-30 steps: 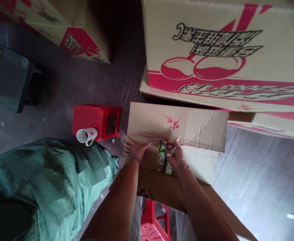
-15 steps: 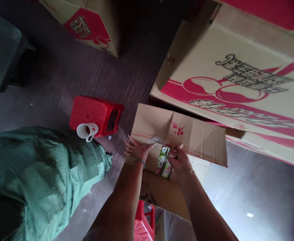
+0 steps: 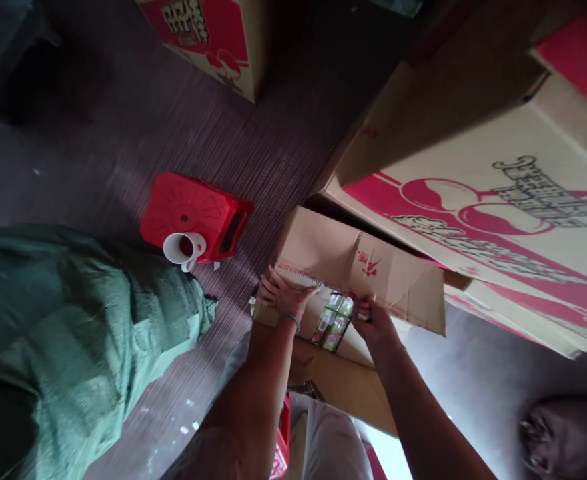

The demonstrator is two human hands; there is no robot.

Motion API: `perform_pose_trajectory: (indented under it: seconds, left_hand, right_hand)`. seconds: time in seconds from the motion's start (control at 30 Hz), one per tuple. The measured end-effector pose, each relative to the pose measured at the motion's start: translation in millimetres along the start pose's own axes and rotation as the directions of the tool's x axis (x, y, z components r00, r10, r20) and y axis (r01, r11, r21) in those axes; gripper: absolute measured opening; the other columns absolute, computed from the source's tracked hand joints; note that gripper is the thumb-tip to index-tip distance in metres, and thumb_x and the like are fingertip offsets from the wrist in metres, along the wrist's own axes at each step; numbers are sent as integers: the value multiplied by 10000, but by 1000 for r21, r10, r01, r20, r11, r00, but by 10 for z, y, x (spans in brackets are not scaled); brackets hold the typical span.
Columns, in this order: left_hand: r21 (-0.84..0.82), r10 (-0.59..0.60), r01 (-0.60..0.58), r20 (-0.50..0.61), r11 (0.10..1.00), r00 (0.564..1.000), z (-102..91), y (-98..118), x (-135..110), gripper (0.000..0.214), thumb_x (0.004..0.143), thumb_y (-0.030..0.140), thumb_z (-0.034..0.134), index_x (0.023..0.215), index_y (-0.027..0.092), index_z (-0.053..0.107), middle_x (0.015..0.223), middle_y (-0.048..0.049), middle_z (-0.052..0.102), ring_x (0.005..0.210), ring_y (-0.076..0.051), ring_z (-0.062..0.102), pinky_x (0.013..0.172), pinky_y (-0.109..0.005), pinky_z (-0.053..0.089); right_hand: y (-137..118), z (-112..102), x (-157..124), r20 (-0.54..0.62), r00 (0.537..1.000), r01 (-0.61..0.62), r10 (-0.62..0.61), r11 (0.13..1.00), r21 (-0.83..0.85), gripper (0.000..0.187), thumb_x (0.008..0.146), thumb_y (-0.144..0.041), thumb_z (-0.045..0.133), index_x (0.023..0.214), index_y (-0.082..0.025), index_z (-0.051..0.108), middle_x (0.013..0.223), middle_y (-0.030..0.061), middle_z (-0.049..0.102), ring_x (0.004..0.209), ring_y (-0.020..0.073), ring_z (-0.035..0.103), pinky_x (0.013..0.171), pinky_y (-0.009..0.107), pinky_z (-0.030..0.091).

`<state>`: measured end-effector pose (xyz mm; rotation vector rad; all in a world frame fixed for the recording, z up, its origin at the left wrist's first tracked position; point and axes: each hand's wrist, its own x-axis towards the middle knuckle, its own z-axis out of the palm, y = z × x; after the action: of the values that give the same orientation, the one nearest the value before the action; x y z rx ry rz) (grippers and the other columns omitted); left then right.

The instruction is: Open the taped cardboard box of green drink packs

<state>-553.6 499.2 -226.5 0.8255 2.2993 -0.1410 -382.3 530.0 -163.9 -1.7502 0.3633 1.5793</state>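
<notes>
An open cardboard box [image 3: 318,243] with red print stands in front of me, its far flap raised. Small green cartons [image 3: 332,323] show in the gap between its inner flaps. My left hand [image 3: 287,295] lies on the box's left side with its fingers spread, pressing the cardboard. On the other side of the cartons, my right hand [image 3: 376,323] has its fingers curled at the edge of a flap and appears to grip it. The near flap [image 3: 343,380] leans toward me, below my wrists.
A red stool [image 3: 193,210] bears a white mug [image 3: 176,248] with dark liquid. Green sacking [image 3: 98,327] lies at left. Large printed cartons [image 3: 473,200] stand at right, another [image 3: 213,40] at the back. A person's head [image 3: 568,437] is at lower right.
The view has shifted slightly. My right hand has moved a little away from the green cartons, leaving more of them in sight. A person's head has come into view at lower right.
</notes>
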Motion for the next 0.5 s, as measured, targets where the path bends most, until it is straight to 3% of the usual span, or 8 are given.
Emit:
perform_pose_trajectory:
  seconds: [0.1,0.17,0.27,0.33,0.37,0.43,0.47,0.5]
  left_hand:
    - [-22,-1,2,40,1000,999,-85,-29,18,1390,460,761,754,1524,144,109,1510,-306,197,1379,-488,194,1038,-575,286]
    - [23,5,-6,44,1000,999,-165,-66,36,1365,451,732,782,1520,178,139,1504,-282,241,1346,-466,273,1043,-564,295]
    - [83,99,-103,55,991,994,-279,-166,84,1240,520,738,745,1505,214,202,1419,-232,388,1221,-406,434,1004,-513,353]
    - [118,161,-167,64,979,985,-322,-257,137,1193,567,752,707,1496,182,223,1322,-221,468,1147,-382,483,952,-482,383]
    - [129,180,-186,57,974,982,-329,-305,170,1183,580,756,695,1489,155,234,1284,-218,491,1131,-375,489,936,-472,387]
    - [127,213,-216,41,968,976,-316,-403,239,1150,573,764,694,1445,123,304,1212,-194,534,1108,-356,501,917,-453,394]
    - [116,232,-234,29,965,972,-298,-450,272,1118,560,768,700,1407,123,358,1174,-172,553,1096,-342,509,917,-440,396]
    - [106,255,-255,16,961,967,-276,-495,300,1076,546,773,704,1358,130,414,1139,-150,569,1081,-326,518,920,-426,398]
  right_hand:
    - [71,47,-161,-20,1000,17,-19,995,-101,266,860,-164,535,656,-188,365,516,-90,384,377,22,338,355,79,281]
    - [149,95,-318,-6,997,75,-83,922,-381,231,856,-199,529,650,-190,426,510,-67,434,364,44,335,327,118,251]
    - [252,283,-471,95,972,207,-216,590,-781,150,847,-243,525,726,-186,593,638,38,609,461,128,498,365,213,367]
    - [261,548,-412,288,906,391,-310,352,-850,159,835,-207,534,901,-193,677,899,106,691,794,217,639,616,318,532]
    - [247,719,-322,440,833,515,-335,180,-838,246,830,-165,526,1016,-200,684,1071,120,681,1017,245,611,810,368,530]
    - [206,1091,-46,835,521,746,-177,-381,-546,407,837,-103,483,1213,-160,626,1332,145,573,1284,275,452,1044,441,403]
    - [189,1262,115,924,381,757,-23,-566,-326,444,835,-84,473,1258,-131,599,1387,155,529,1327,278,405,1089,457,354]
    - [178,1407,271,951,278,732,134,-671,-119,449,839,-82,464,1270,-105,587,1387,167,526,1327,276,405,1103,462,333]
